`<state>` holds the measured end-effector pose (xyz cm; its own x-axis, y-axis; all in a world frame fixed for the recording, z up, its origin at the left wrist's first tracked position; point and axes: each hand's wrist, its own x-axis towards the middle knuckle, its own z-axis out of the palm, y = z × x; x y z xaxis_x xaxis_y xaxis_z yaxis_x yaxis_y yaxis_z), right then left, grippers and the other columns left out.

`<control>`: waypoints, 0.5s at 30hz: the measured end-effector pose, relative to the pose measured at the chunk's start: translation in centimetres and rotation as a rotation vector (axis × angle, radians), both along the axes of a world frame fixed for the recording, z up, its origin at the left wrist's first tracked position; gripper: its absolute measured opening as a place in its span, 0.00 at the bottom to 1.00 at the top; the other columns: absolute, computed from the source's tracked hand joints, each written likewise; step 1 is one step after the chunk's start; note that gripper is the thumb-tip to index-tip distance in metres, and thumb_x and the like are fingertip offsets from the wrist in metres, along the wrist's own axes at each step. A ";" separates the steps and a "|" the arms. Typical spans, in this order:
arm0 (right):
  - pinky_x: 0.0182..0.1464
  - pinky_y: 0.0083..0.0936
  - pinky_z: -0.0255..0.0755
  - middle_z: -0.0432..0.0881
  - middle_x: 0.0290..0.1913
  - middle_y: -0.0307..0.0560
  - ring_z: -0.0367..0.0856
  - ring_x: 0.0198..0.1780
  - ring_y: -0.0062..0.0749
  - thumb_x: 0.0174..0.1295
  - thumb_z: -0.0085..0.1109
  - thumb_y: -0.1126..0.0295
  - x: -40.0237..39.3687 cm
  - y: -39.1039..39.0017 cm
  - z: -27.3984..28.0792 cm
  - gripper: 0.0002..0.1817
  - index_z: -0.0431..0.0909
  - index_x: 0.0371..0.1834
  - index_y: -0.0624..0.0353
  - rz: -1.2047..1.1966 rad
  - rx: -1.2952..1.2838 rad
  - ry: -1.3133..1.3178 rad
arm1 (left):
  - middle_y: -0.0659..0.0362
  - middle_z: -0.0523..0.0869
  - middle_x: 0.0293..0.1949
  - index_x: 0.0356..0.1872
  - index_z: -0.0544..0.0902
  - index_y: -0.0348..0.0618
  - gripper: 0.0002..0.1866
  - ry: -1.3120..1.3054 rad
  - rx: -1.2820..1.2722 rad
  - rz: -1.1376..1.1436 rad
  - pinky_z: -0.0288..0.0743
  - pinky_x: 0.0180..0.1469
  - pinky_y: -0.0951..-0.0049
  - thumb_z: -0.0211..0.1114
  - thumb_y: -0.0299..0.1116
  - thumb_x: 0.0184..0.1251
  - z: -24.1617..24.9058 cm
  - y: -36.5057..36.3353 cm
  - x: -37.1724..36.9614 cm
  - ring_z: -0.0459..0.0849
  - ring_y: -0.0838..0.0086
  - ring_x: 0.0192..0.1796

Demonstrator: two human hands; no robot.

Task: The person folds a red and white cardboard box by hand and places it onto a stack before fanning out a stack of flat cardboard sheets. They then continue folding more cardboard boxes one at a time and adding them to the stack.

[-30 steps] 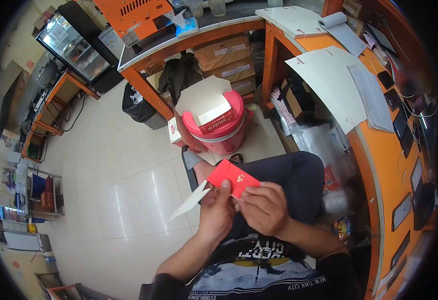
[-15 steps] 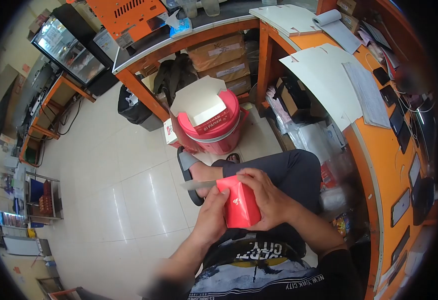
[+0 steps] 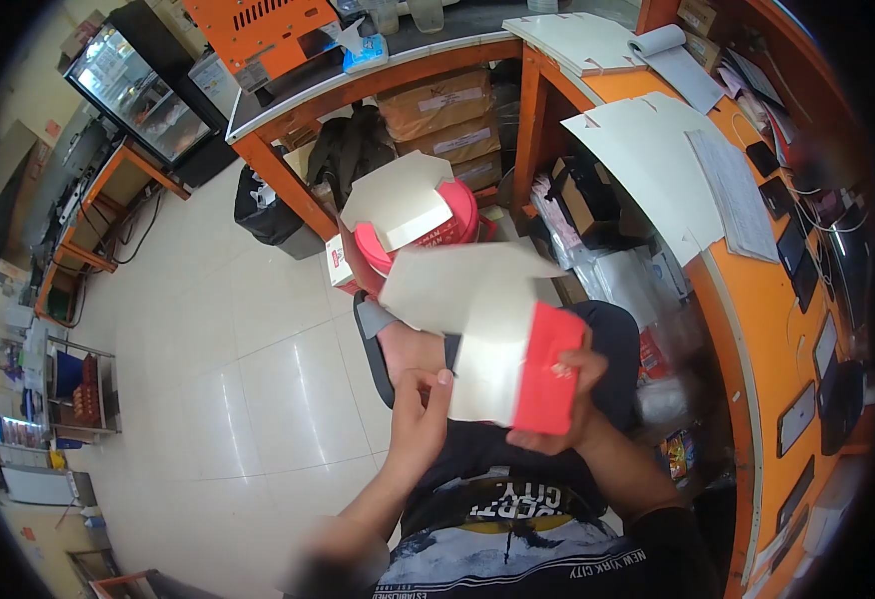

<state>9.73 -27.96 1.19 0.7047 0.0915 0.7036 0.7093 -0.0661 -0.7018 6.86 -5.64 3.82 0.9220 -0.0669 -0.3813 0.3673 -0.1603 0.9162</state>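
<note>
A red and white cardboard box blank (image 3: 502, 339) is raised in front of me, its white inner side and a wide flap toward the camera, blurred by motion. My right hand (image 3: 569, 414) holds it from underneath at its red side. My left hand (image 3: 420, 419) pinches its lower left edge with thumb and fingers. Both hands hover over my lap, above dark trousers.
A red lidded bucket (image 3: 462, 215) with a folded white box (image 3: 398, 205) on top stands on the tiled floor ahead. An orange counter (image 3: 757, 329) on the right carries flat white box blanks (image 3: 647, 165) and papers. Cartons sit under a second counter (image 3: 388, 70).
The box blank has gone from a small folded red piece held low to an unfolded sheet lifted higher, white side up. Both hands rose with it.
</note>
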 end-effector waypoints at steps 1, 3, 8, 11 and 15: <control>0.71 0.51 0.60 0.61 0.68 0.67 0.63 0.70 0.56 0.45 0.85 0.46 0.1 -0.2 0.1 0.54 0.53 0.65 0.50 0.071 0.071 0.067 | 0.56 0.86 0.49 0.63 0.74 0.36 0.25 0.098 -0.054 0.088 0.78 0.54 0.71 0.48 0.51 0.87 -1.7 -0.5 0.3 0.83 0.73 0.52; 0.71 0.50 0.59 0.61 0.68 0.66 0.63 0.70 0.53 0.45 0.85 0.45 -0.2 -0.4 -0.9 0.54 0.53 0.65 0.50 0.164 0.163 0.191 | 0.52 0.86 0.49 0.69 0.69 0.38 0.29 0.421 -0.451 0.094 0.82 0.47 0.67 0.43 0.55 0.87 -0.5 -0.7 0.6 0.84 0.67 0.51; 0.67 0.36 0.68 0.63 0.75 0.60 0.71 0.67 0.36 0.52 0.82 0.51 0.7 -3.7 -2.4 0.45 0.58 0.62 0.55 0.396 0.468 0.679 | 0.49 0.82 0.59 0.74 0.67 0.39 0.35 0.154 -0.413 0.061 0.80 0.57 0.60 0.38 0.60 0.86 -3.4 0.9 1.1 0.84 0.61 0.57; 0.60 0.31 0.78 0.69 0.75 0.57 0.78 0.64 0.30 0.61 0.77 0.67 1.4 -4.4 -2.4 0.33 0.61 0.61 0.57 0.258 0.387 0.869 | 0.44 0.77 0.66 0.76 0.65 0.36 0.35 -0.190 -0.065 0.120 0.71 0.69 0.63 0.35 0.57 0.88 -4.0 0.2 1.1 0.77 0.59 0.68; 0.62 0.26 0.76 0.76 0.70 0.59 0.82 0.60 0.28 0.65 0.68 0.79 1.6 -3.8 -0.6 0.35 0.59 0.73 0.58 0.189 0.347 0.859 | 0.42 0.74 0.69 0.76 0.63 0.33 0.32 -0.249 0.002 0.088 0.63 0.74 0.65 0.35 0.51 0.89 -5.3 1.0 1.0 0.72 0.59 0.72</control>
